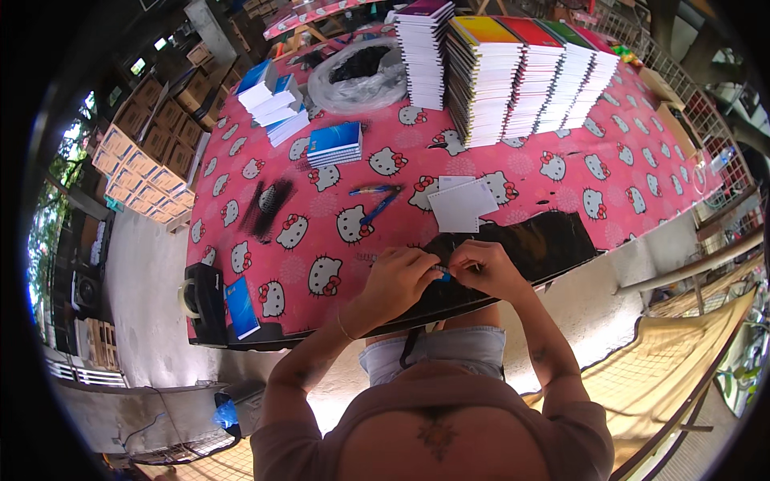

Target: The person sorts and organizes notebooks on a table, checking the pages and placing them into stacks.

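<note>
My left hand (403,279) and my right hand (484,267) meet over the black sheet (545,250) at the table's near edge. Between their fingertips is a small blue piece (443,276), mostly covered, so its kind cannot be made out. Both hands are closed in a pinch around it. Just beyond them lie loose white paper sheets (461,207) with punched edges. A blue-handled tool, which looks like pliers (380,207), rests on the pink patterned tablecloth (321,232), left of the sheets.
Tall stacks of spiral notebooks (485,88) stand at the back right. Smaller blue notebook stacks (335,144) sit at the back left, near a clear plastic bag (337,84). A black tape dispenser (206,303) and a blue notebook (241,307) lie front left. Cartons (144,172) are piled beyond the table.
</note>
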The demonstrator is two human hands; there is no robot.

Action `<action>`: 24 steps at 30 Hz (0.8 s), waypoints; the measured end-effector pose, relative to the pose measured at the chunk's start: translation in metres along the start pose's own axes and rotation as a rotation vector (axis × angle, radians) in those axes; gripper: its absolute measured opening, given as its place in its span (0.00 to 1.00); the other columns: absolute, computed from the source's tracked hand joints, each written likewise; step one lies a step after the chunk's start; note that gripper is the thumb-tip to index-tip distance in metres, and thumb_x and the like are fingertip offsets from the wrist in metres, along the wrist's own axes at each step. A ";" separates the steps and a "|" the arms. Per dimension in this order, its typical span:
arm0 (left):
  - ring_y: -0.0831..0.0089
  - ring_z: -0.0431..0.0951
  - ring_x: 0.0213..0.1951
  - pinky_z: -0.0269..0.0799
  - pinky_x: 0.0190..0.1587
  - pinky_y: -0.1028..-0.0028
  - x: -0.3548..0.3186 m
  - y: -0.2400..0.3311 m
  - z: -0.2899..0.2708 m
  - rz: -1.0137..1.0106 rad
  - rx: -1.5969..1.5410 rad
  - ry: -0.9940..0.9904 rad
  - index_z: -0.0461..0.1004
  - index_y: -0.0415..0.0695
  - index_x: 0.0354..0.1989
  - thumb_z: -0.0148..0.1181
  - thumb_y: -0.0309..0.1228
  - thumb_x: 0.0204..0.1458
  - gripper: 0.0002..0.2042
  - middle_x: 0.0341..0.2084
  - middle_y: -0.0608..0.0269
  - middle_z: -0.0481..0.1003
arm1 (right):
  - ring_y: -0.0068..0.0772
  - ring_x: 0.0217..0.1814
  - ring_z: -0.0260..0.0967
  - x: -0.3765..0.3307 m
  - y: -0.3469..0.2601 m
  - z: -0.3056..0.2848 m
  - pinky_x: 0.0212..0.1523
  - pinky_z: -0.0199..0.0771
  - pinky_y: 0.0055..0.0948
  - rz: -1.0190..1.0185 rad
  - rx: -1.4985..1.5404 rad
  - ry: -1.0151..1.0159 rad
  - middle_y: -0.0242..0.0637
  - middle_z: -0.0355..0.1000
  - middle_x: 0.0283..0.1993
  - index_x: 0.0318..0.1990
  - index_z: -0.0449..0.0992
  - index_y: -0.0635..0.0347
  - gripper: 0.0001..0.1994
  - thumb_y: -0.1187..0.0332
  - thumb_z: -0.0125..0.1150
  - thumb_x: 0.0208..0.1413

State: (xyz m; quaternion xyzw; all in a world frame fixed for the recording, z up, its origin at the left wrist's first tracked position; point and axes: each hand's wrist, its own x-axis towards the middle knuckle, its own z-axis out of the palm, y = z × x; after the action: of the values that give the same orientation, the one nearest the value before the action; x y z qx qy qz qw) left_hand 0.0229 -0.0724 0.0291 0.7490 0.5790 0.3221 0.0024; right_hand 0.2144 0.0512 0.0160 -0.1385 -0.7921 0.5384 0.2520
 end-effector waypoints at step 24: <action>0.61 0.79 0.50 0.75 0.47 0.64 0.099 -0.334 -0.108 -0.318 0.232 0.068 0.74 0.42 0.55 0.57 0.40 0.58 0.20 0.50 0.51 0.77 | 0.37 0.52 0.72 0.158 0.002 0.078 0.54 0.75 0.40 0.295 1.317 0.379 0.38 0.71 0.50 0.51 0.66 0.59 0.15 0.77 0.59 0.58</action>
State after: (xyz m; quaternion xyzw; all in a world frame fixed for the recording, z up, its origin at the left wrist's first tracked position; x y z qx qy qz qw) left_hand -0.3065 0.0835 0.0366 0.6319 0.7230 0.2740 -0.0526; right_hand 0.0399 0.0685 0.0304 -0.1544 -0.2164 0.9015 0.3415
